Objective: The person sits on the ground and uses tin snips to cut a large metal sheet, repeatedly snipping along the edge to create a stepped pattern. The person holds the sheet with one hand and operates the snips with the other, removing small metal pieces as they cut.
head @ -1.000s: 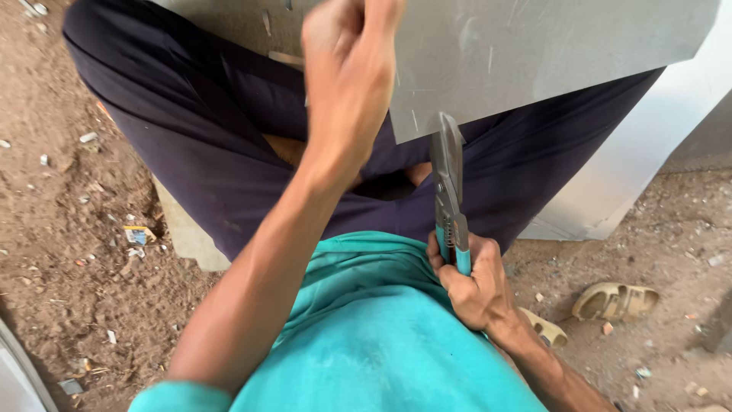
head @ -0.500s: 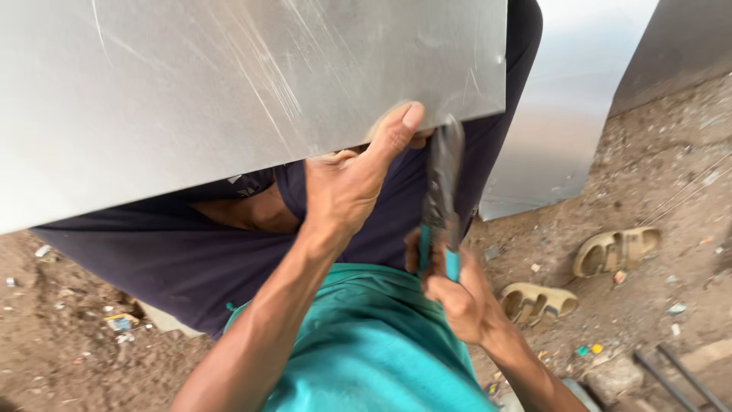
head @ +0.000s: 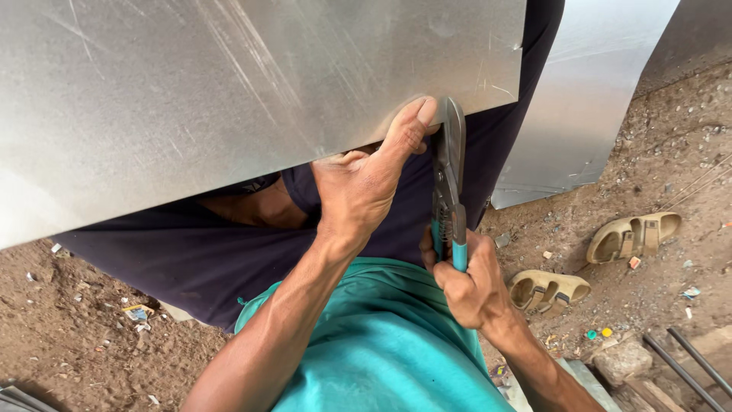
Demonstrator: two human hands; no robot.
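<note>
Overhead, a scratched metal sheet (head: 229,91) lay across the person's lap, its near edge facing the body. The left hand (head: 358,187) gripped that edge from below, thumb pressed flat on top. Just beside the thumb, snips (head: 448,168) met the edge, blades nearly shut on it. The right hand (head: 469,282) was closed tight round the teal handles, close to the teal shirt (head: 381,351). Well apart on the dirt lay two tan sandals (head: 587,263), and a second sheet (head: 587,99) stood beyond the knee.
</note>
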